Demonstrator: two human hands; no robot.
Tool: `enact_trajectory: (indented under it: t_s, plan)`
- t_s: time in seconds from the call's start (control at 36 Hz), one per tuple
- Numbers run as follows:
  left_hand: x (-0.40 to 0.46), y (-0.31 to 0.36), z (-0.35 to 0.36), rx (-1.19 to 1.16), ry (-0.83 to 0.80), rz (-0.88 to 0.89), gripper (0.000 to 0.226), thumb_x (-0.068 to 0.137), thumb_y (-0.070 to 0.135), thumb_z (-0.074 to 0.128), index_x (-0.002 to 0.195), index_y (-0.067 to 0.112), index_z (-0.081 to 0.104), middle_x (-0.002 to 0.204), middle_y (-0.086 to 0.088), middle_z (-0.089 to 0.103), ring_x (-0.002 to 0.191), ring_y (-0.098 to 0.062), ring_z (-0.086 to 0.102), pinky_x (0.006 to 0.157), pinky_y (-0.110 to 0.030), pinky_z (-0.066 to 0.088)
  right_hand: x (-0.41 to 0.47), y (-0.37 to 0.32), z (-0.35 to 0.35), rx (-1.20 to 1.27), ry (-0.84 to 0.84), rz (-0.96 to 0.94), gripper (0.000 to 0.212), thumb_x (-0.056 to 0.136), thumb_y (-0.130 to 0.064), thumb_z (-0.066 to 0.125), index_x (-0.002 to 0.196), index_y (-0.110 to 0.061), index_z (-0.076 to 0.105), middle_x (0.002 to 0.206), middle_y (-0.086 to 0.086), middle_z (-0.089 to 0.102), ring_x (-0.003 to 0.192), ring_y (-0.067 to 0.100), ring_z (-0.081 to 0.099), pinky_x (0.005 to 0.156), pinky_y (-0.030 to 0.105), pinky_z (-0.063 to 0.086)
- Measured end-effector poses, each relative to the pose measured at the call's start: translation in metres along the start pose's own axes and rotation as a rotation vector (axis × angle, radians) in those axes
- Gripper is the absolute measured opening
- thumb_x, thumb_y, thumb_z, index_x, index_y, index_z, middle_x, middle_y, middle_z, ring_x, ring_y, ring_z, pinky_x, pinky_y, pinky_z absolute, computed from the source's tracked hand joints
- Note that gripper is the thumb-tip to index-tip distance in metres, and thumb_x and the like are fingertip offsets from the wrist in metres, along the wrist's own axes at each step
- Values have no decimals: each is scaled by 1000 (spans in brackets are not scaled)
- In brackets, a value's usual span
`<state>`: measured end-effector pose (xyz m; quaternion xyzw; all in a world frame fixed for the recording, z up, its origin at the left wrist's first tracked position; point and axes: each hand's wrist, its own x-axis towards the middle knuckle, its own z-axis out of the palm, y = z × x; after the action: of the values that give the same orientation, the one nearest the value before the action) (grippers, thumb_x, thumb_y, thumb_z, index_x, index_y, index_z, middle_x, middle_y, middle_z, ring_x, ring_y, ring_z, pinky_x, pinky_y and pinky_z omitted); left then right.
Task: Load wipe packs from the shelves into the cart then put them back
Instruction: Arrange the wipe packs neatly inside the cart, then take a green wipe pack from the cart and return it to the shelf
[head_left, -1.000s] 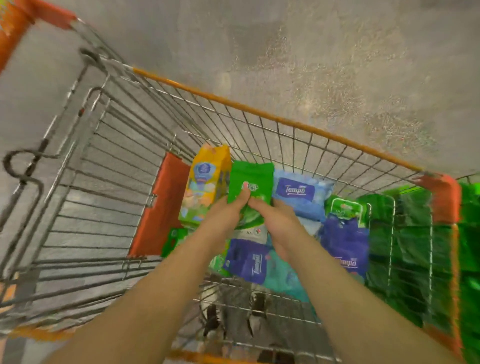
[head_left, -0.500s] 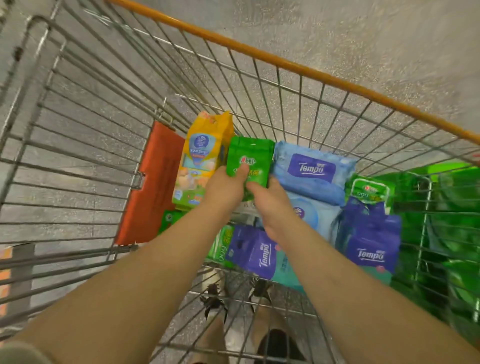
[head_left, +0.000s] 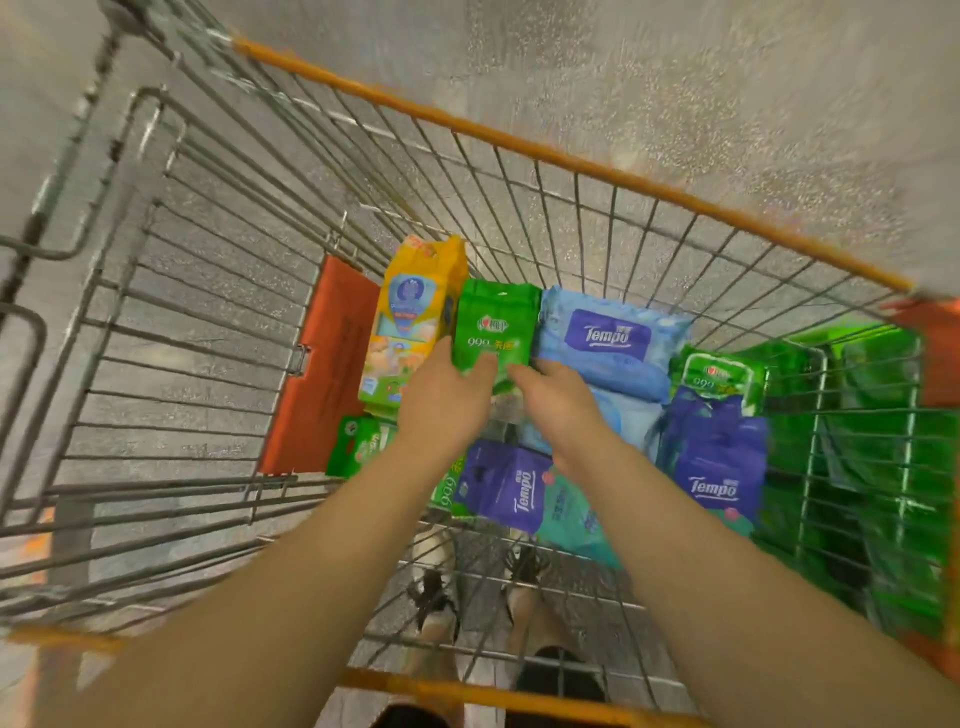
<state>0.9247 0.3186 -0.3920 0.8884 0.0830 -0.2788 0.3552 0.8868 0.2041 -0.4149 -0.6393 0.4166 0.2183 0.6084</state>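
Observation:
Both my hands reach down into the wire cart (head_left: 571, 161). My left hand (head_left: 441, 405) and my right hand (head_left: 556, 400) grip the lower edge of an upright green wipe pack (head_left: 493, 327) from either side. A yellow pack (head_left: 415, 317) stands to its left, a light blue Tempo pack (head_left: 608, 338) to its right. Two purple Tempo packs (head_left: 506, 486) (head_left: 714, 457) and further green packs (head_left: 722, 374) (head_left: 358, 447) lie around them on the cart floor.
An orange plastic flap (head_left: 322, 374) leans on the cart's left wall. A second cart or shelf with green packaging (head_left: 872, 447) stands at the right. Grey speckled floor (head_left: 727, 93) lies beyond the orange rim. My feet (head_left: 519, 577) show through the wire bottom.
The view shifted while my head moved. Both hands stayed on the green pack, which now sits slightly lower between the yellow and light blue packs.

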Motion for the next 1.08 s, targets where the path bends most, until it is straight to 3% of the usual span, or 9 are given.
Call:
enact_trajectory:
  t_s: [0.08,0.19,0.28,0.36,0.47,0.69,0.86,1.08]
  plan:
    - [-22,14,-20,4,-3,51,28,100,41,56,121,24,63,119,4,70,113,-20,63,82,-28,40,-15,-17,-15,-115,80,-76,15,96,-25,60,85,-15,64,76,-5,59,68,7,54,58,24,40]
    - [-53,48,-57,45,-35,93,25,102,38,56,124,27,60,110,14,56,111,-8,55,73,-19,27,-49,-51,-39,-269,110,-108,27,93,-35,58,106,-12,62,94,4,60,92,25,57,81,39,52]
    - [-70,76,-91,139,-58,115,49,100,53,52,138,21,54,139,-6,59,128,-28,54,90,-29,37,-84,-90,-62,-417,142,-240,47,98,-34,57,136,-6,54,133,16,60,120,31,57,99,36,44]
    - [-85,106,-129,214,-48,196,57,98,64,48,142,28,48,156,-9,45,140,-29,46,111,-40,37,-130,-129,-82,-559,214,-380,62,100,-34,57,151,-5,38,155,17,42,140,30,43,110,31,34]
    - [-109,143,-181,341,41,379,85,94,73,43,159,20,29,166,-5,30,151,-25,31,121,-40,26,-193,-170,-99,-710,309,-514,65,100,-36,55,154,-7,34,158,16,37,145,30,36,116,33,29]
    - [-183,183,-262,520,282,692,77,94,70,46,157,29,33,163,3,35,149,-21,31,117,-40,30,-294,-210,-101,-986,490,-687,67,103,-40,49,158,-9,26,163,12,28,149,29,25,124,43,18]
    - [-210,178,-289,548,293,707,83,93,73,44,160,31,23,167,6,24,152,-20,24,117,-43,30,-328,-215,-86,-1017,575,-725,70,102,-44,48,159,-10,24,165,9,24,152,26,21,126,43,11]
    - [-201,153,-289,535,203,704,83,92,74,44,161,33,22,168,10,22,153,-17,22,120,-43,26,-332,-195,-70,-938,539,-700,70,103,-43,48,159,-11,22,166,7,24,153,23,19,127,41,8]
